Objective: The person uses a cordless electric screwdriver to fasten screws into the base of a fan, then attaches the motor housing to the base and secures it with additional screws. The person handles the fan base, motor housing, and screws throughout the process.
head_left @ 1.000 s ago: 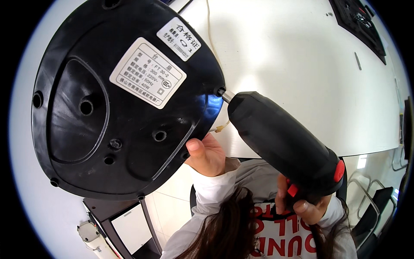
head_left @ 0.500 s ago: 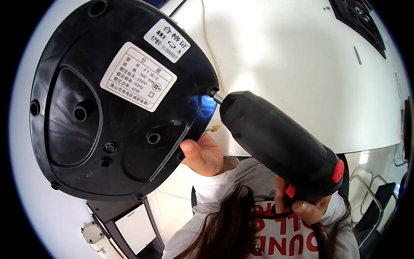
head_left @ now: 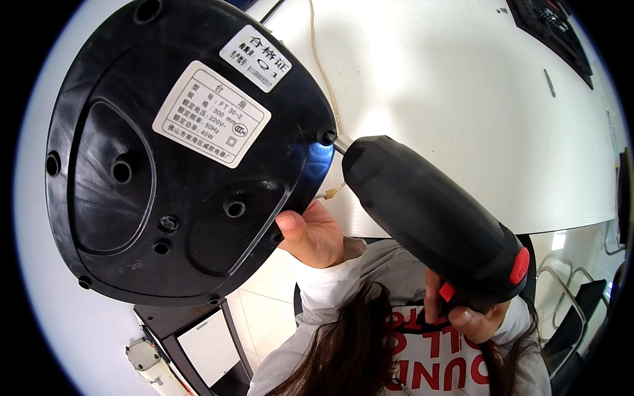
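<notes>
A black plastic fan base (head_left: 198,198) is held up at the left, its hollow underside toward me, with two white labels and several round screw holes. At its lower right edge my left hand (head_left: 310,237) grips it, thumb on the underside and fingers hidden behind. My right hand (head_left: 465,317) is wrapped round the grip of a black cordless screwdriver (head_left: 429,211) with red buttons, a finger by the red trigger. The driver's silver bit (head_left: 341,142) points at the screw hole on the base's right edge, and its tip is at the hole's mouth. Blue-white light shines on the plastic beneath.
A pale cord (head_left: 318,66) runs over the white table (head_left: 462,119) behind the base. Farther off lie a thin grey strip (head_left: 549,83) and a black part (head_left: 561,39) at the far right. A dark cabinet (head_left: 158,323) stands at lower left, a chair (head_left: 578,323) at right.
The screwdriver has drawn back slightly to the right, so more of the screw hole shows at its tip. The fan base and my left hand have barely moved.
</notes>
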Motion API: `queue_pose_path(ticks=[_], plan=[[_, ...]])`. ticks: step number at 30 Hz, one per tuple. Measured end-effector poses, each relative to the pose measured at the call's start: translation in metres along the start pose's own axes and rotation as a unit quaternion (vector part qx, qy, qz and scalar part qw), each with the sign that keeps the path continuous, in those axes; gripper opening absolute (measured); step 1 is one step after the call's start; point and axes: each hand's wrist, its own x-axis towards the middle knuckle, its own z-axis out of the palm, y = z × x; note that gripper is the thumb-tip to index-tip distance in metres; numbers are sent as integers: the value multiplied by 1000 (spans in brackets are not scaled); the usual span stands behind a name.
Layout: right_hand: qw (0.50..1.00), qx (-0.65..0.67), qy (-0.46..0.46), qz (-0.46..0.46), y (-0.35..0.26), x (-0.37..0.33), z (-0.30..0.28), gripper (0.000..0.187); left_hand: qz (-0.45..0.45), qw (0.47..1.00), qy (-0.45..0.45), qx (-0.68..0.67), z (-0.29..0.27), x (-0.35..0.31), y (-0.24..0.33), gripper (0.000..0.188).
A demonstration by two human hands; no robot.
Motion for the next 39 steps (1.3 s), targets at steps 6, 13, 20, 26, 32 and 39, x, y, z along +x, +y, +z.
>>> queue_pose_path(ticks=[6, 13, 20, 26, 32, 39], plan=[[1000, 2, -6, -24, 3, 1, 1, 53, -6, 1000, 2, 3, -2, -2, 0, 65], [1000, 4, -3, -26, 7, -3, 1, 59, -15, 1000, 5, 9, -5, -2, 0, 65], [1000, 16, -5, -21, 5, -2, 5, 63, -17, 1000, 2, 9, -8, -1, 2, 65], [999, 35, 9, 32, -7, -1, 8, 63, -13, 1000, 9, 9, -5, -1, 1, 65], [1000, 6, 6, -6, 2, -3, 6, 62, -12, 1000, 9, 3, -2, 0, -1, 65], [1000, 12, -5, 10, -2, 0, 3, 63, -9, 1000, 5, 3, 1, -1, 1, 64]])
